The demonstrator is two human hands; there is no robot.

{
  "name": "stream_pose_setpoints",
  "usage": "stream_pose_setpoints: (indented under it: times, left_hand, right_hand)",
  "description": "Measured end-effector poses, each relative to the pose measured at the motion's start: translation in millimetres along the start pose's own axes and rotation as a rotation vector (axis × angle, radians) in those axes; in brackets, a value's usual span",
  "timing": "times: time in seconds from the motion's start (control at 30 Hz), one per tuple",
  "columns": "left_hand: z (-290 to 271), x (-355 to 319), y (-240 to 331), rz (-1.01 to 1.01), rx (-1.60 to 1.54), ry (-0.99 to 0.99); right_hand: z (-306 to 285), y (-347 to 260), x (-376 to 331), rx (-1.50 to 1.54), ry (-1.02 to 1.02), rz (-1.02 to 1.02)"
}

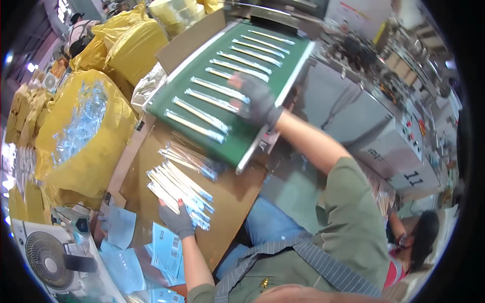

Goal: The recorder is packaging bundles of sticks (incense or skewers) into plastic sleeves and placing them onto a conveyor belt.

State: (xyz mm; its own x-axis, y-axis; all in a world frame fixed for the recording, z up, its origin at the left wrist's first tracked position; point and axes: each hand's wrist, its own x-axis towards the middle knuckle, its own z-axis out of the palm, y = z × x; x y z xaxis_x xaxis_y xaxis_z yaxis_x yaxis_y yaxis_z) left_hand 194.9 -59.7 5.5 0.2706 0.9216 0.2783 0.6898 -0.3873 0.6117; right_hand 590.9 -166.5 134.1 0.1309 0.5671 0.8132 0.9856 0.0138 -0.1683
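Long, pale wooden sticks in clear bluish film, apparently wrapped chopsticks (197, 124), lie in spaced rows across a green conveyor belt (166, 101). My right hand (256, 101), in a dark fingerless glove, is over the belt's middle right, at the ends of some packs. Motion blurs its fingers, so their grip cannot be read. Below the belt's near end, a fanned pile of wrapped chopsticks (174, 187) lies on a brown tabletop (235, 197). My left hand (177, 219), gloved likewise, touches the pile's near side, fingertips apart. Behind it lies a second, blurred bunch (189, 159).
Left of the belt stands a large yellow bag (121, 146) holding clear bluish film. Blue printed packets (166, 252) lie beside my left forearm, near a fan (48, 260). A grey machine cabinet (374, 136) stands right; another person (422, 240) is at lower right.
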Motion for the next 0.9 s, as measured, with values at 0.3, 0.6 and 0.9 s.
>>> stream_pose_setpoints:
  times: [0.3, 0.6, 0.9]
  left_hand:
    - [-0.6, -6.4, -4.0, 0.088, 0.023, 0.072]
    - [0.7, -2.9, -2.8, 0.051, -0.109, 0.043]
    - [7.5, 24.2, 27.0, -0.542, -0.485, -0.034]
  right_hand:
    - [-11.7, 244.8, 46.9, -0.551, -0.496, 1.135]
    - [74.1, -57.9, 19.3, 0.019, -0.645, 0.145]
    - [172.2, -164.3, -2.6, 0.135, -0.688, 0.691]
